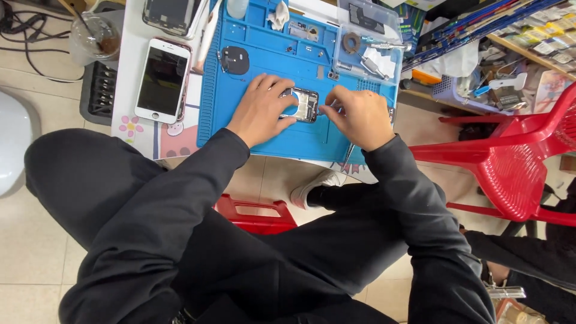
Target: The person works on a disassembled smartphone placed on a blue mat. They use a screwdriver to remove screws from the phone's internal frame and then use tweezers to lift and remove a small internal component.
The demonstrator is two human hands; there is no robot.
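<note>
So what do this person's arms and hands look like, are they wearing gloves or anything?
No gloves: both the left hand and the right hand are bare, with no rings or watch that I can make out. Both arms are covered to the wrist by long black sleeves of plain, slightly creased fabric, without visible markings.

Bare blue mat (306, 144) lies open near the edge; a black disc (234, 60) and a clear tray (367, 45) crowd the far side.

A pale tiled floor (36, 240) was observed throughout. A white worktable (129, 72) stood at the far side, a red plastic chair (510, 162) to the right, cluttered shelving (528, 36) beyond it.
</note>
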